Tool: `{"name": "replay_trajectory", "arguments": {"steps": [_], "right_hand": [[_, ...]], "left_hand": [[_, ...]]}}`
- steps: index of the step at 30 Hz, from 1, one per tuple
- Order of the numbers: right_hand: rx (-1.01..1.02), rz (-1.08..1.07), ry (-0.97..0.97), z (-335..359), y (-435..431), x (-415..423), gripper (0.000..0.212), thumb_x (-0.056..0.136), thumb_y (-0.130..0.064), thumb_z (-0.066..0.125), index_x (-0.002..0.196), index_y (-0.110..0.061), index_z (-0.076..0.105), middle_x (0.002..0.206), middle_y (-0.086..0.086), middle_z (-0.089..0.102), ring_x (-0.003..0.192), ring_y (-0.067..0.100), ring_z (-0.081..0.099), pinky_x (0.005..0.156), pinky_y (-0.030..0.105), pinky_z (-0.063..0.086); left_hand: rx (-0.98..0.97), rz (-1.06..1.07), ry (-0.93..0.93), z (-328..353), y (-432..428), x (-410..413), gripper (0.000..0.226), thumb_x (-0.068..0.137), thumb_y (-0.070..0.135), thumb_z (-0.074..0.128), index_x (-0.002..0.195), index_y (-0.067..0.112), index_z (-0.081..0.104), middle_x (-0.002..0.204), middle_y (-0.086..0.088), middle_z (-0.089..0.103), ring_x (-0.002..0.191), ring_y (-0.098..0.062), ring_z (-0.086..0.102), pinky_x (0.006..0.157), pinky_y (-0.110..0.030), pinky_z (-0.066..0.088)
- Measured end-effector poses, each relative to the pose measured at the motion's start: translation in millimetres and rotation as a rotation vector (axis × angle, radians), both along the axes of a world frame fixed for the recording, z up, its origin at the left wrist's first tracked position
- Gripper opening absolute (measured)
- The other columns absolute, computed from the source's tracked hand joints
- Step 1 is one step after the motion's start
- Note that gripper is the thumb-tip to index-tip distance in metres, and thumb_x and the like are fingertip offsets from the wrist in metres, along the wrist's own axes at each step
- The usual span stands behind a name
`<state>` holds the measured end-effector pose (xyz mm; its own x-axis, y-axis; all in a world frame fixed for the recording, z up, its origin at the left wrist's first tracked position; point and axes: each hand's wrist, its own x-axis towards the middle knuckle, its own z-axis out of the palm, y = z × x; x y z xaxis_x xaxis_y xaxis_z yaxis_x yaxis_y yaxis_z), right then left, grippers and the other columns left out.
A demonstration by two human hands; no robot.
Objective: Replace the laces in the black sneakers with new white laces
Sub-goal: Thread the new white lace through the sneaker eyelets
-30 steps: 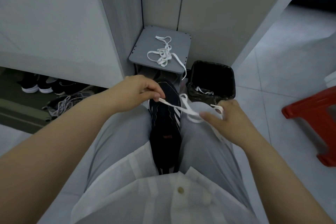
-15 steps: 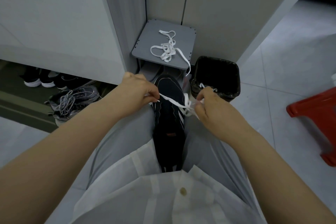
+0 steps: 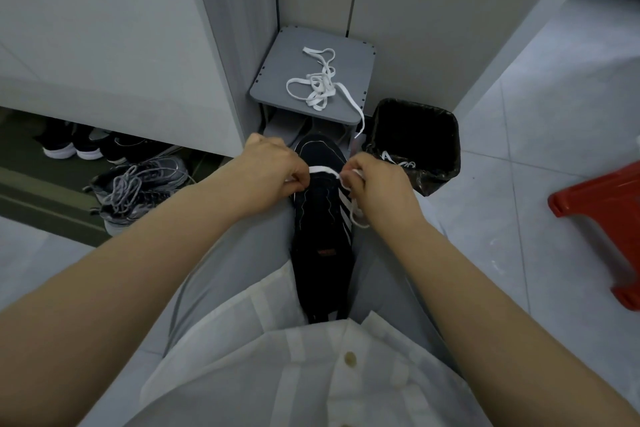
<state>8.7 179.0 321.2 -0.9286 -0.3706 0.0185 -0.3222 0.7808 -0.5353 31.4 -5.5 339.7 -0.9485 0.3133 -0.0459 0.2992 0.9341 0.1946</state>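
Sits with a black sneaker (image 3: 322, 218) clamped between the thighs in grey trousers (image 3: 242, 270), toe pointing to 12 o'clock, heel near the white shirt (image 3: 277, 357). Holds a white lace (image 3: 323, 170) with both hands over the front part of the shoe. With the left hand (image 3: 273, 173), at 9 o'clock of the toe, pinches one end between thumb and curled fingers. With the right hand (image 3: 377, 184), at 3 o'clock of the toe, grips the other part in curled fingers, with a loose loop hanging below this hand beside the white side stripes. Holds the lace stretched as a short flat band across the shoe. Cannot tell if it passes through any eyelet.

At 12 o'clock of the sneaker, a grey stool (image 3: 280, 80) in the wall corner, with a second white lace (image 3: 317, 89) tangled on top, one end hanging over the front edge. At 1 o'clock, just beside the stool, a black bin (image 3: 446, 149) with a discarded lace (image 3: 398, 160) inside. At 3 o'clock, well apart, a red stool (image 3: 606, 205). At 9 o'clock, on the floor under a cabinet, grey sneakers (image 3: 145, 184) with grey laces, and farther toward 10 o'clock dark shoes (image 3: 69, 146) with white soles.
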Motion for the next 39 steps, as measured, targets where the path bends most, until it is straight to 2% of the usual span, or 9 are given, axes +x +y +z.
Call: {"name": "replay_trajectory", "arguments": {"steps": [7,12,16,20,24,28,31,33,39], "right_hand": [[0.005,0.145,0.075,5,1,10,0.015,0.093,-0.018,0.054,0.094,-0.006,0.063,0.085,0.008,0.066,0.08,0.025,0.06,0.074,0.037,0.044],[0.207,0.229,0.075,12,-4,2,0.018,0.096,-0.02,0.047,0.103,-0.008,0.06,0.097,0.011,0.063,0.089,0.029,0.058,0.078,0.039,0.043],[0.359,0.291,0.136,15,-9,-4,0.014,0.094,-0.011,0.048,0.105,-0.01,0.057,0.1,0.009,0.062,0.092,0.028,0.058,0.072,0.033,0.038],[0.438,0.294,0.136,18,-21,-10,0.015,0.093,-0.014,0.048,0.103,-0.01,0.059,0.098,0.01,0.063,0.093,0.03,0.058,0.067,0.032,0.035],[0.399,0.252,0.059,14,-30,-7,0.021,0.092,-0.021,0.051,0.108,-0.015,0.064,0.107,0.008,0.06,0.1,0.029,0.057,0.073,0.032,0.04],[0.239,0.106,0.045,6,-21,7,0.02,0.092,-0.027,0.052,0.106,-0.015,0.062,0.107,0.007,0.059,0.097,0.028,0.057,0.076,0.035,0.042],[0.214,0.076,0.156,-5,-19,25,0.028,0.092,-0.034,0.052,0.098,-0.011,0.067,0.097,0.009,0.06,0.087,0.029,0.059,0.067,0.033,0.043],[0.214,0.072,0.188,-11,-19,38,0.032,0.082,-0.037,0.061,0.095,-0.009,0.068,0.091,0.011,0.059,0.082,0.03,0.057,0.063,0.034,0.048],[0.355,0.093,0.147,-1,-20,40,0.037,0.079,-0.034,0.06,0.109,-0.013,0.061,0.109,0.009,0.052,0.099,0.029,0.047,0.08,0.034,0.037]], "left_hand": [[0.086,0.077,-0.017,-7,-3,4,0.015,0.087,0.027,0.06,0.098,0.024,0.07,0.097,0.006,0.067,0.102,-0.016,0.052,0.09,-0.03,0.025],[0.051,0.108,-0.036,-7,1,1,0.018,0.087,0.031,0.059,0.099,0.019,0.063,0.097,0.004,0.066,0.102,-0.016,0.051,0.09,-0.028,0.023],[0.042,0.145,-0.079,-5,2,-3,0.02,0.086,0.035,0.06,0.1,0.021,0.065,0.101,0.003,0.065,0.105,-0.017,0.051,0.094,-0.03,0.025],[0.171,0.21,-0.065,-10,5,1,0.016,0.084,0.027,0.064,0.095,0.017,0.071,0.102,-0.003,0.062,0.107,-0.023,0.049,0.094,-0.036,0.032],[0.209,0.272,0.013,-19,6,7,0.019,0.08,0.027,0.067,0.091,0.012,0.074,0.091,-0.009,0.068,0.096,-0.027,0.054,0.087,-0.031,0.032],[0.089,0.174,0.121,-24,17,21,0.029,0.078,0.033,0.062,0.067,0.008,0.071,0.065,-0.011,0.065,0.064,-0.027,0.06,0.07,-0.026,0.03],[0.087,0.265,0.085,-24,30,38,0.029,0.076,0.034,0.066,0.087,0.007,0.069,0.088,-0.014,0.064,0.088,-0.03,0.055,0.084,-0.032,0.036],[0.098,0.309,0.102,-20,35,42,0.024,0.076,0.025,0.061,0.09,0.006,0.066,0.096,-0.014,0.061,0.094,-0.027,0.052,0.084,-0.03,0.034],[0.197,0.433,0.078,-28,29,30,0.014,0.077,0.015,0.057,0.085,0.009,0.066,0.088,-0.007,0.063,0.079,-0.019,0.052,0.065,-0.023,0.031]]}}
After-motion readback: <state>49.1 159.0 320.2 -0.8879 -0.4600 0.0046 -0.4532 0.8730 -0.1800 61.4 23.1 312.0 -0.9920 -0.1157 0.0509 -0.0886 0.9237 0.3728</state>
